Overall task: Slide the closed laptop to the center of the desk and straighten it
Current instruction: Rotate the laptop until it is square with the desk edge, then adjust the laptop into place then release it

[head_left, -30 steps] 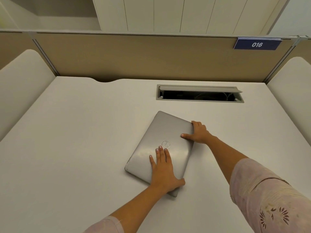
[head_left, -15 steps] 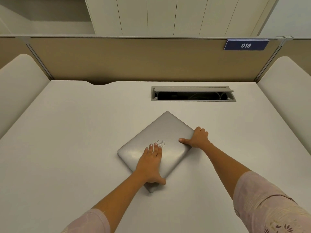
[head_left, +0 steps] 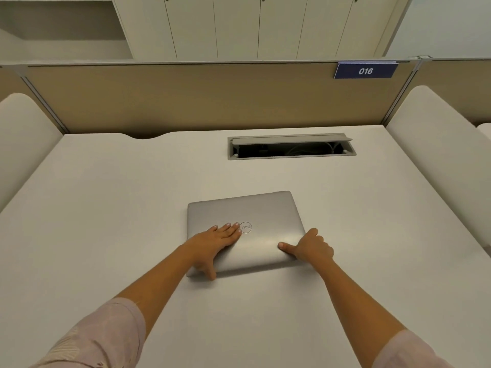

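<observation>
A closed silver laptop lies flat near the middle of the white desk, its long edges nearly parallel to the desk's front, with the right side slightly farther away. My left hand rests palm down on the lid's left half, fingers by the round logo and thumb hooked over the near edge. My right hand grips the near right corner, thumb on top of the lid and fingers curled around the side.
An open cable hatch is set into the desk behind the laptop. A tan partition with a blue "016" sign closes the back. White curved side panels stand at both sides.
The laptop has turned from a diagonal tilt to nearly square with the desk and slid toward me. Both hands stayed on it, the right one moving to the near right corner.
</observation>
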Demonstrator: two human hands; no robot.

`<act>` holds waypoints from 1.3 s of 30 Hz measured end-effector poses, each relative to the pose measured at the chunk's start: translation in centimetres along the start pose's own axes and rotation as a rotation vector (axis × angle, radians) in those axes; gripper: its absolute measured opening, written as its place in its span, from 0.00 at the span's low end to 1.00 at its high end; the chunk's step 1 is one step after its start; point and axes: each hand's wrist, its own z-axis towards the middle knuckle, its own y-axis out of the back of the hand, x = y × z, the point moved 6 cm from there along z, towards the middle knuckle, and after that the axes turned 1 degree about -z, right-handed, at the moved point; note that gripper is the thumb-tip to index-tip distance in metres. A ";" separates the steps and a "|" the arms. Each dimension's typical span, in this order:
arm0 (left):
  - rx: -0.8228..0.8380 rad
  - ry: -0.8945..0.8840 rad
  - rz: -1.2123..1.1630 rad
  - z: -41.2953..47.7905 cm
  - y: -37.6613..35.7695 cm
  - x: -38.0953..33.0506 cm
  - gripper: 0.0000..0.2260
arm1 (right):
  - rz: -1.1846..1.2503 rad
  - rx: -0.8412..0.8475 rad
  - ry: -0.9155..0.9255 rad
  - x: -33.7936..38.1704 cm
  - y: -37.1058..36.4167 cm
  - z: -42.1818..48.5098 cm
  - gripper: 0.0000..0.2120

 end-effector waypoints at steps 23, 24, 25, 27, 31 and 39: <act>-0.558 0.296 -0.182 -4.5 -4.6 -2.4 0.38 | -0.204 -0.315 0.872 3.8 -7.3 -6.1 0.35; -0.575 0.306 -0.187 -4.6 -4.6 -2.6 0.37 | -0.201 -0.325 0.870 3.7 -7.3 -6.0 0.34; -0.587 0.314 -0.191 -4.6 -4.5 -2.6 0.37 | -0.199 -0.329 0.870 3.8 -7.3 -6.0 0.33; -0.605 0.313 -0.202 -4.6 -4.5 -2.7 0.36 | -0.196 -0.342 0.871 3.8 -7.2 -6.1 0.31; -0.580 0.315 -0.196 -4.4 -4.8 -2.5 0.37 | -0.175 -0.366 0.872 3.7 -7.3 -6.2 0.29; -0.540 0.308 -0.177 -3.9 -5.4 -1.7 0.35 | -0.137 -0.403 0.889 3.7 -7.2 -6.2 0.28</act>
